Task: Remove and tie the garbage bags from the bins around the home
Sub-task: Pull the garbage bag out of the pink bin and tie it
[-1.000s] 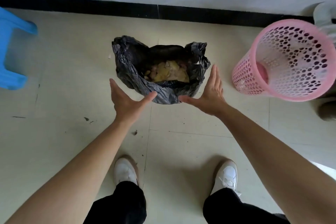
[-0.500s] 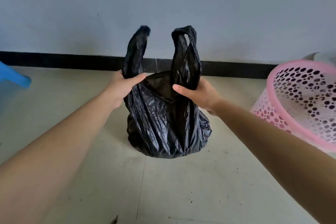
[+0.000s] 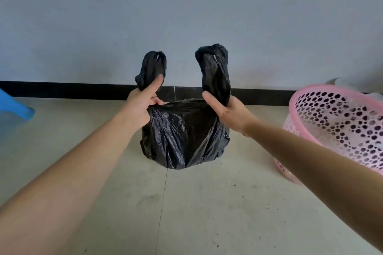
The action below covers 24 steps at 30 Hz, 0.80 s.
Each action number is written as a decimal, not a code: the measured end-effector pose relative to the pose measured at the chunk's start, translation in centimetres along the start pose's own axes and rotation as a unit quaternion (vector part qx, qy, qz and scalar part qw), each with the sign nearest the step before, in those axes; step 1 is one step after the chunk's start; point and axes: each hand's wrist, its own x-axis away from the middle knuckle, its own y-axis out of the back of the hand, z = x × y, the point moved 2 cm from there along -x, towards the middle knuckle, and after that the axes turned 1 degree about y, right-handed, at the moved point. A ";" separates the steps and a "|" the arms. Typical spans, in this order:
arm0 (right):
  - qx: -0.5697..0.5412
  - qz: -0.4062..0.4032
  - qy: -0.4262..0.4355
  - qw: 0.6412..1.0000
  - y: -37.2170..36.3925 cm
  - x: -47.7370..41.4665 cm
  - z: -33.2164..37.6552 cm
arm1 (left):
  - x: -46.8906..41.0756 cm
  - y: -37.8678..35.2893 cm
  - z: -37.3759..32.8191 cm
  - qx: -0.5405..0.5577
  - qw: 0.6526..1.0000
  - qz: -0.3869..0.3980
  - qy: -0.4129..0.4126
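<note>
A black garbage bag (image 3: 182,136) sits on the tiled floor before the wall, its body bulging and its mouth drawn taut between my hands. My left hand (image 3: 141,103) grips the bag's left handle, which stands up above the fist. My right hand (image 3: 230,109) grips the right handle, also sticking upright. The two handles are held apart, about a bag's width from each other. The bag's contents are hidden.
A pink perforated bin (image 3: 339,126) lies tilted at the right, its opening toward me, with no bag in it. A blue plastic stool (image 3: 14,107) shows at the left edge. A black skirting strip (image 3: 83,90) runs along the grey wall.
A second ago both hands were open beside the slumped open bag. They took the handles and lifted them; since half a second ago the handles have been pulled further apart.
</note>
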 end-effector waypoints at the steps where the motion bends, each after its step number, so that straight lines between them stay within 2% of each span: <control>1: 0.051 0.010 0.013 0.999 0.3 0.0 0.4 | 0.0 -0.4 -0.2 0.013 0.999 0.041 0.001; 3: 0.136 -0.007 0.027 0.990 1.2 -0.2 0.9 | 0.1 -1.1 -0.7 0.065 0.994 0.090 0.013; 5: 0.165 -0.035 0.030 0.985 1.8 -0.1 0.9 | 0.4 -1.6 -0.6 0.090 0.990 0.106 0.027; 9: 0.229 -0.013 0.030 0.973 2.0 0.3 1.2 | 1.1 -1.9 0.9 -0.063 0.990 0.123 0.008; 12: 0.305 0.025 0.024 0.952 1.7 0.1 1.4 | 1.5 -2.3 1.2 -0.114 0.968 0.224 0.026; 15: 0.394 0.029 0.031 0.918 1.6 0.1 1.8 | 2.5 -3.0 1.2 -0.163 0.937 0.307 0.018; 18: 0.466 0.046 0.044 0.883 1.1 0.5 2.1 | 3.9 -3.9 1.6 -0.148 0.937 0.314 0.030; 21: 0.526 0.076 0.067 0.844 0.0 0.7 1.9 | 4.0 -4.4 2.0 -0.136 0.951 0.273 0.056; 23: 0.514 0.110 0.056 0.849 -0.4 0.6 1.6 | 3.6 -4.4 2.0 -0.111 0.957 0.256 0.079; 24: 0.477 0.133 0.038 0.868 -0.3 0.5 1.4 | 3.6 -4.4 1.9 -0.096 0.957 0.259 0.089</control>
